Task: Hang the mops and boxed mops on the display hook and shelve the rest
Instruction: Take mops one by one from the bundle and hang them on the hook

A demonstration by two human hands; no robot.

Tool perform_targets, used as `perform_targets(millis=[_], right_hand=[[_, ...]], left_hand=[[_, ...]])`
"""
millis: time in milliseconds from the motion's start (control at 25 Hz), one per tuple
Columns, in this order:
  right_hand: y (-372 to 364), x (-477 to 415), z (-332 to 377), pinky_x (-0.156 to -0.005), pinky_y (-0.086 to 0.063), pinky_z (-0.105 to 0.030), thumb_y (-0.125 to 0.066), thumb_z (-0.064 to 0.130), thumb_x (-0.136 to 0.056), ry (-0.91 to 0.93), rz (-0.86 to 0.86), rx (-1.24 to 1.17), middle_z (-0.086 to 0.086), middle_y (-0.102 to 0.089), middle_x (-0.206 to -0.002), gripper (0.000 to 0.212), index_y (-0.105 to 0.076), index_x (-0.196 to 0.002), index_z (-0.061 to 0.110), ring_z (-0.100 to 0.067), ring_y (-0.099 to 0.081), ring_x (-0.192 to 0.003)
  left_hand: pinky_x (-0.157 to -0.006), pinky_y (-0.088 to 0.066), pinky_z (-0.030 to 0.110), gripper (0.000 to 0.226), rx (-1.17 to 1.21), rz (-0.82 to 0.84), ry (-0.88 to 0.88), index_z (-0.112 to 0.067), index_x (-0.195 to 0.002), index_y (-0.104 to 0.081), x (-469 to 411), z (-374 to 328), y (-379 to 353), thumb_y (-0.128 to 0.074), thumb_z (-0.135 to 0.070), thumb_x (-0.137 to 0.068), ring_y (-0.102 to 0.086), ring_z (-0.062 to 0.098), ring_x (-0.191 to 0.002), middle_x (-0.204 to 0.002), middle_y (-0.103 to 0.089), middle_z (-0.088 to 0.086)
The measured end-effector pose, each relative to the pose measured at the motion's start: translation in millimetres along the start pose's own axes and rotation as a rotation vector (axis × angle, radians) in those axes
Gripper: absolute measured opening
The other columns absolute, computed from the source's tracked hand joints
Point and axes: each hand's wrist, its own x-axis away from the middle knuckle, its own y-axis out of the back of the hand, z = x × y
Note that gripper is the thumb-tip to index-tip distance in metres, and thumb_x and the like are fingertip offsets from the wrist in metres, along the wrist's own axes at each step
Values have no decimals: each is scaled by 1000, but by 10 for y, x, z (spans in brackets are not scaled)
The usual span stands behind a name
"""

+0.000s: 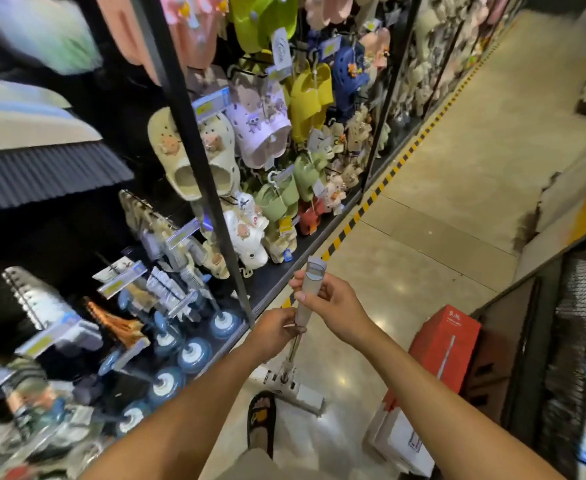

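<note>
Since the mop [306, 306] stands upright with its head on the floor [423, 237] below, the right hand [333, 303] pinches the grey grip's top while the left hand [277, 332] wraps just under it. Looks like they're steadying it to find the hang hole for those hooks off to the left hand's side.

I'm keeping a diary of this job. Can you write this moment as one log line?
left hand: low on mop handle | right hand: upper grip | mop head: near floor | red box: on floor

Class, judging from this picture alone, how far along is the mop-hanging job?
Done: nothing hung is visible. In hand: the left hand and right hand grip one mop handle, its head by the floor. Left: the red mop box and white box on the floor.
</note>
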Motion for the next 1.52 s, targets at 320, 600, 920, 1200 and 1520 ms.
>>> perform_targets(millis=[320, 600, 920, 1200, 1520], right_hand=[[-629, 548, 518, -85, -52, -21, -58, 13, -105, 196, 213, 80, 11, -69, -103, 25, -62, -118, 33, -3, -67, -98], [-1372, 1188, 934, -74, -49, -23, -49, 21, -110, 337, 379, 119, -3, -58, -86, 12, -57, -105, 27, -9, -56, -77], [-2463, 2550, 1637, -80, -54, -27, -51, 27, -106, 405, 634, -6, 2, -68, -89, 12, -59, -105, 17, -12, -67, -84], [-3523, 3760, 1828, -86, -59, -38, -52, 35, -98, 394, 868, -126, 0, -73, -94, 28, -59, -118, 17, -19, -71, -90], [-4886, 4952, 1785, -74, -58, -30, -46, 52, -96, 218, 1212, -289, -3, -69, -82, 53, -58, -118, 5, -15, -67, -71]], left_hand=[[-76, -51, 18, 23, 214, -312, 118, 1, -106, -75, 1089, -155, 51, -77, -17, -92, -69, -2, -82, -92, -75, -2], [-84, -59, 34, 28, 342, -452, 122, -15, -111, -75, 2252, -153, 144, -73, -37, -94, -69, 2, -88, -103, -79, 5], [-103, -53, 37, 29, 413, -638, 126, -27, -132, -64, 4213, -222, 74, -55, -37, -107, -66, 13, -119, -127, -72, -7], [-108, -52, 32, 22, 437, -928, 164, -43, -117, -69, 6025, -228, 134, -57, -27, -107, -67, 1, -118, -118, -75, -21], [-92, -60, 42, 12, 295, -1336, 330, -43, -104, -71, 7887, -63, 76, -60, -43, -101, -73, 9, -98, -100, -79, -7]])
